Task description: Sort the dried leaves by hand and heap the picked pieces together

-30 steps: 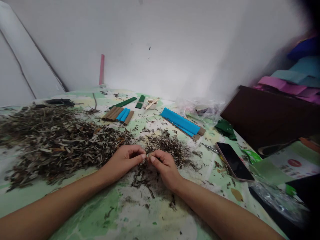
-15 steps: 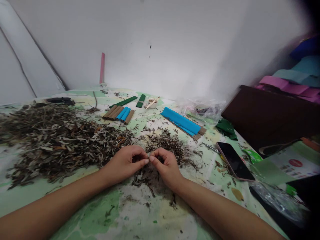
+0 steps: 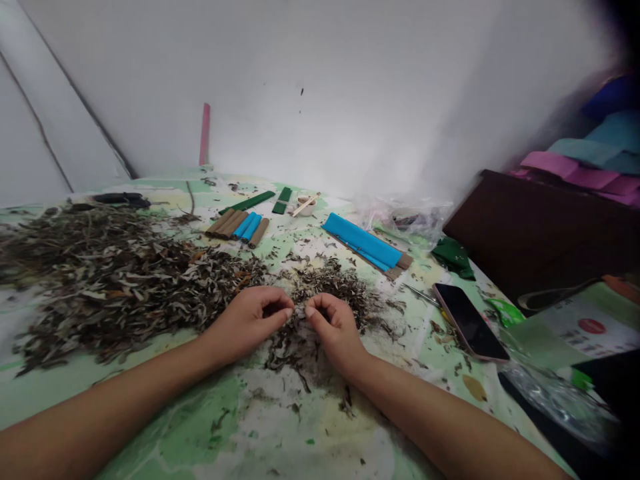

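Observation:
Over the table's middle, my left hand (image 3: pixel 254 320) is pinched, thumb against fingertips. A short gap away, my right hand (image 3: pixel 334 327) makes a matching pinch. Whatever either pinch holds is too small to make out. Below and just beyond both hands lies a small heap of dried leaves (image 3: pixel 333 283), with crumbled bits and dust scattered toward me. A much larger pile of dried leaves (image 3: pixel 135 293) spreads out to the left, close to my left wrist.
Brown and blue rolls (image 3: pixel 240 227) lie behind the leaves, near green strips (image 3: pixel 250 201) and a small cup (image 3: pixel 306 205) with a stick across it. Blue sheets (image 3: pixel 363 243) rest right of centre. A phone (image 3: pixel 470 321), scissors (image 3: pixel 423 295) and a dark box (image 3: pixel 550 240) line the right side.
My hands have drawn slightly apart; their fingertips were meeting half a second ago. Both stay pinched over the leaves. Nothing else on the table has visibly moved.

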`<state>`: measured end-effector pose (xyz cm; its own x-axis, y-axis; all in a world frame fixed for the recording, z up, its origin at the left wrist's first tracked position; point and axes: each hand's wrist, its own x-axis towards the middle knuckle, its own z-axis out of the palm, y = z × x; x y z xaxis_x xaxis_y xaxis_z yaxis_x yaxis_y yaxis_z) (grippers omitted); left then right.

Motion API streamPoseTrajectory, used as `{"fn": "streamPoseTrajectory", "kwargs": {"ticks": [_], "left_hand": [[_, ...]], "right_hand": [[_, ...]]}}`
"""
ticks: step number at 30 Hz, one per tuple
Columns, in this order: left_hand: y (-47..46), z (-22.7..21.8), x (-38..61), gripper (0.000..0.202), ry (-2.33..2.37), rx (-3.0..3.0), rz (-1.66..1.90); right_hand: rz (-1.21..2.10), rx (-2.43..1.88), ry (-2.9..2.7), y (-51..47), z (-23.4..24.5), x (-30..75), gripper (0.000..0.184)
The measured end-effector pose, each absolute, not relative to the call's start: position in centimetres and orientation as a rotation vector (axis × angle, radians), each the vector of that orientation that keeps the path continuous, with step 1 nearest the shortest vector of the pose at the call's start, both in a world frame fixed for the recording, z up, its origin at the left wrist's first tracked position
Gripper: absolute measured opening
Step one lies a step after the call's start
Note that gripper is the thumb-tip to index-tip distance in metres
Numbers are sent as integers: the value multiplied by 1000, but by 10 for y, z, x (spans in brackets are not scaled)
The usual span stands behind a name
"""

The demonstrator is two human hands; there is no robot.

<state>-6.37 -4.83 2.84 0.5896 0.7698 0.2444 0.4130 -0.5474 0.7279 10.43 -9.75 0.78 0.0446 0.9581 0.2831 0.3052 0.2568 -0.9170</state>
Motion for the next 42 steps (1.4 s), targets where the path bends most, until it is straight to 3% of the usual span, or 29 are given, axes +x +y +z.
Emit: {"fn": "streamPoseTrajectory", "kwargs": {"ticks": [12, 18, 24, 37, 42], "left_hand": [[-44, 27, -64, 18, 1083, 2105, 757], [-46, 28, -63, 19, 944, 2121, 741], [-51, 28, -62, 18, 832, 2206, 698], [-50, 27, -62, 17, 772, 2219, 625], [-48, 26, -64, 25, 791, 2216, 661]], "right_hand": [[854, -1086, -1360, -105, 14, 105, 16], [854, -1162, -1554, -102, 11, 105, 33], [836, -1262, -1462, -96, 8, 103, 23], [666, -1262, -1532, -98, 8, 103, 22], [833, -1217, -1307, -94, 5, 106, 25]]}}
